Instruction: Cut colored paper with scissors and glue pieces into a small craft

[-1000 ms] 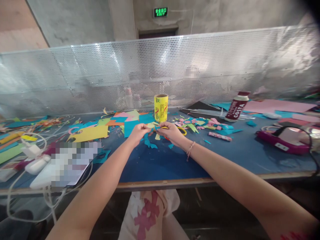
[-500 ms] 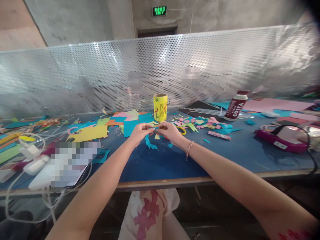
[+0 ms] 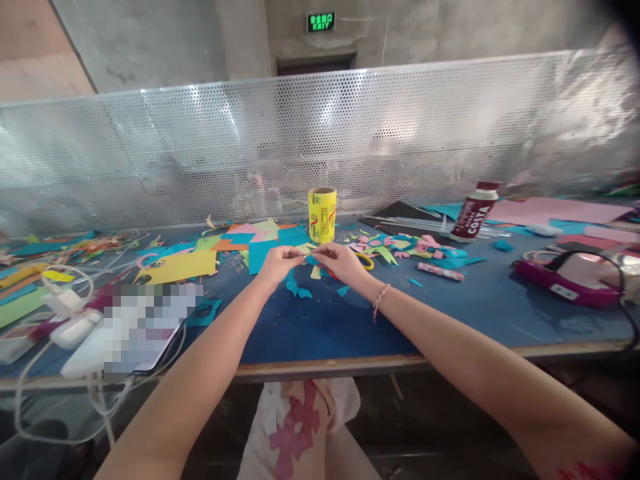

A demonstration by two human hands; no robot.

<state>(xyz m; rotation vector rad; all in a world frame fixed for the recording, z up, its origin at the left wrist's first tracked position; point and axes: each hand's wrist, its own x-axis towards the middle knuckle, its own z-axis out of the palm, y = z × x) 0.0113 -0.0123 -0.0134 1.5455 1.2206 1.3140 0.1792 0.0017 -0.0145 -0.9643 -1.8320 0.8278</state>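
Note:
Over the blue table, in the head view, my left hand [image 3: 278, 265] and my right hand [image 3: 342, 264] meet with their fingertips pinched. Between them is a small piece of blue paper [image 3: 309, 259], mostly covered by the fingers. Torn blue paper scraps [image 3: 299, 289] lie on the table just below the hands. A yellow loop [image 3: 367, 261], which looks like a scissors handle, shows behind my right hand, the remainder hidden. Just beyond my fingers stands a yellow printed roll [image 3: 322, 217] with a brown cardboard core.
Coloured paper sheets [image 3: 180, 267] spread to the left, near a phone [image 3: 165, 333] and white cables. At right are a pile of pink and blue paper pieces [image 3: 410, 245], a maroon Costa bottle [image 3: 475, 212] and a purple strapped device [image 3: 565, 283]. A perforated metal screen [image 3: 210, 153] stands behind.
The hands stay together on the blue paper, with only slight finger movement. The view has shifted a little; the loose blue scraps below the hands appear slightly farther left.

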